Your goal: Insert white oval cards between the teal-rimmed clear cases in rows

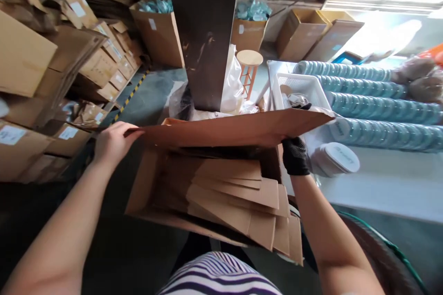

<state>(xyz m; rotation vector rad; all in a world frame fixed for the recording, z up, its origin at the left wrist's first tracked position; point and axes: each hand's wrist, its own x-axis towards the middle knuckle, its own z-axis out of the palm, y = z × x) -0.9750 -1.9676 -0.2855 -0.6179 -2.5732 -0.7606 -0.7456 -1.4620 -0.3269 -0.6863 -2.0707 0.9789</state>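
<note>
Both of my hands hold a flat cardboard sheet [221,130] level above the back of an open cardboard box. Bare, my left hand [112,145] pinches the sheet's left end. My right hand [296,156], in a black glove, grips the sheet near its right end, with part of the fingers hidden by the cardboard. Below the sheet stands the open cardboard box [138,189]. Several flat cardboard pieces [235,198] lie fanned out in it, their right ends sticking out past the box's front right edge.
On the right, a white table [380,184] bears rows of wrapped bluish discs [391,106], a stack of white lids [341,157] and a white plastic basket [301,80]. A dark pillar [204,32] rises ahead, beside a wooden stool [249,58]. Cardboard boxes [104,64] are piled left.
</note>
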